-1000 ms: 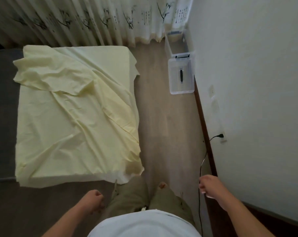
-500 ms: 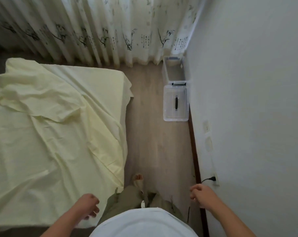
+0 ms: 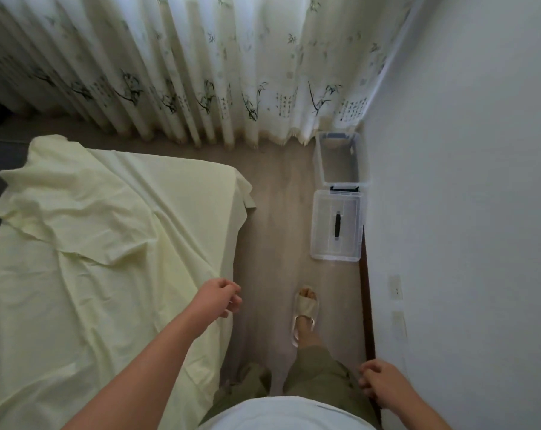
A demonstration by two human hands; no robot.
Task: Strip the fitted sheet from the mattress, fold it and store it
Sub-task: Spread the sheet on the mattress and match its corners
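Curtains (image 3: 200, 72) printed with dark bamboo sprigs are hung across the far side of the room, and a plain pale wall (image 3: 464, 150) is seen along the right. Most of the left half is taken up by the fitted sheet (image 3: 92, 243) — pale yellow, loose and creased. It is spread over the bed, with one flap folded back across the upper left part and its right edge draped down toward the floor (image 3: 278, 243). A dark grey surface (image 3: 2, 156) is exposed beyond the sheet at the far left.

A clear storage box (image 3: 320, 159) is stood open in the corner where curtain and wall meet. Just in front of it, against the wall, a clear lid (image 3: 325, 237) with a black handle is laid flat.

The left hand (image 3: 219, 297) is held out over the sheet's right edge, its fingers loosely curled with nothing gripped between them. Whether the cloth is touched cannot be told. The right hand (image 3: 377, 380) is hung low beside the dark skirting board, fingers likewise loosely bent and closed on nothing.

Olive trousers (image 3: 318, 367) are seen below — 1 foot in a pale slipper (image 3: 304, 308) is placed forward on the floor between the bed and the wall. 2 pale wall plates (image 3: 396, 287) are set low on the wall.
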